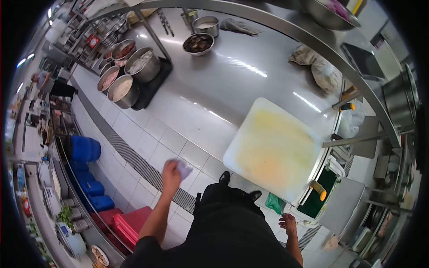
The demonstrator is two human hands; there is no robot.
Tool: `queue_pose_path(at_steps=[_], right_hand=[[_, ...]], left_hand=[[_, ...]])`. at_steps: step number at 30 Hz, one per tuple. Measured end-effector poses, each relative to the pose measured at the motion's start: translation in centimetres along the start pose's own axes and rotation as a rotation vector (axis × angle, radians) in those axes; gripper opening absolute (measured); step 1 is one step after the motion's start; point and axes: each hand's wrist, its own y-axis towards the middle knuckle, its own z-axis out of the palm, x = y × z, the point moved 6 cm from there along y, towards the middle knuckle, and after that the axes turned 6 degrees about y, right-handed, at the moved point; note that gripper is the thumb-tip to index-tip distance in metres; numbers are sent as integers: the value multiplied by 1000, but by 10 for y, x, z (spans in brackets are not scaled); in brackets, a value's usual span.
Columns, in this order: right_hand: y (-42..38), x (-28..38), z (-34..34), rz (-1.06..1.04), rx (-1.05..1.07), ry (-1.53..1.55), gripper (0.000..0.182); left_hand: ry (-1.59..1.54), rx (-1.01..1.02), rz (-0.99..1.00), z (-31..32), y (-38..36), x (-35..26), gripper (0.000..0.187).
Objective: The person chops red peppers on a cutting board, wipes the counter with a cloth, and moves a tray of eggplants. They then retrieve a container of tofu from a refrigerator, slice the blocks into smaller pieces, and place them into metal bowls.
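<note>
Out over the tiled floor, my left hand [171,175] is closed on a pale purple cloth [183,169], which is blurred. My right hand [288,223] hangs low at the right with its fingers apart and nothing in it. It is below a green bag [274,203] and the near edge of a stained white cutting board [273,147]. The board lies on the steel table [210,89].
Metal pots [143,64] of food stand at the table's left end. A bowl of dark pieces [198,43] is farther back. Blue barrels [85,148] and red bins [132,225] line the left. A green-lined bin [319,192] stands right. Another person [53,85] is far left.
</note>
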Motion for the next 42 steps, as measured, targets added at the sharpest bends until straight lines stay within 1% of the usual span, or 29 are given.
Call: queue_pose_path(at_steps=[1, 3, 5, 7, 10, 11, 12, 13, 14, 15, 16, 17, 18, 19, 20, 22, 24, 25, 26, 28, 30, 31, 32, 33, 34, 36, 38, 40, 42], right_hand=[[1, 4, 4, -10, 1, -16, 32], [-1, 11, 12, -19, 1, -36, 32], [-11, 22, 20, -75, 18, -31, 33], [-22, 26, 23, -43, -22, -68, 34], [-38, 24, 22, -15, -74, -86, 35], [-44, 21, 21, -30, -80, -67, 35], [-50, 17, 20, -23, -100, -55, 35], [-55, 15, 17, -40, -146, -51, 34], [-59, 13, 13, -63, -190, -47, 33], [-59, 11, 9, -111, -236, -3, 35], [-59, 7, 5, -112, -262, 13, 35], [-60, 16, 0, -233, -330, 12, 39], [-61, 29, -8, -354, -399, 5, 44], [-58, 41, -16, -417, -453, 41, 51], [-53, 55, -20, -481, -505, 80, 59], [-50, 108, -21, -577, -522, 38, 68], [-38, 162, -22, -588, -440, 12, 68], [-36, 191, -17, -685, -425, 62, 65], [-32, 218, -15, -782, -407, 114, 62], [0, 251, -35, -656, -363, 114, 47], [20, 282, -47, -649, -392, 80, 33], [28, 296, -50, -630, -420, 46, 30], [36, 308, -57, -608, -448, 14, 28], [53, 317, -64, -623, -340, 9, 28], [67, 320, -74, -630, -237, 5, 28], [46, 331, -72, -570, -192, -147, 26], [47, 321, -81, -554, -124, -242, 28], [36, 300, -88, -641, -109, -239, 32], [20, 267, -108, -593, -80, -56, 32]], left_hand=[[14, 40, 99, 18, 15, -25, 28], [108, -60, 416, 69, 44, -69, 28], [171, 131, 422, 137, 68, -83, 41], [421, 50, 562, 156, 93, -95, 53], [444, 86, 441, 127, 164, -64, 58], [363, -102, 403, 113, 193, -15, 59], [411, -183, 310, 87, 219, 25, 60], [734, -302, 151, 69, 240, 94, 60], [687, -210, -199, 28, 249, 126, 63], [614, -276, -205, 11, 267, 202, 57], [358, -115, -452, -19, 255, 217, 45], [347, -92, -428, -21, 260, 277, 45], [-508, -171, -438, -16, 251, 266, 38], [-799, -48, -730, -4, 228, 263, 39], [-799, -23, -717, 1, 213, 217, 39], [-1062, 158, -456, 18, 183, 122, 39], [-1012, 321, -225, 42, 148, 17, 38], [-816, 411, -92, 66, 132, -21, 39], [-570, 463, -59, 79, 106, -69, 45], [-143, 510, 466, 142, 66, -127, 55], [460, 306, 596, 174, 17, -190, 52], [468, 303, 599, 189, 10, -189, 52], [443, 175, 582, 208, 7, -184, 46], [414, 49, 567, 221, 3, -186, 40], [419, 60, 578, 234, -2, -195, 40], [296, -38, 628, 248, -20, -215, 30], [361, 16, 640, 279, -62, -261, 23], [242, 98, 836, 329, -127, -309, 18], [-68, 319, 883, 359, -190, -357, 15]])
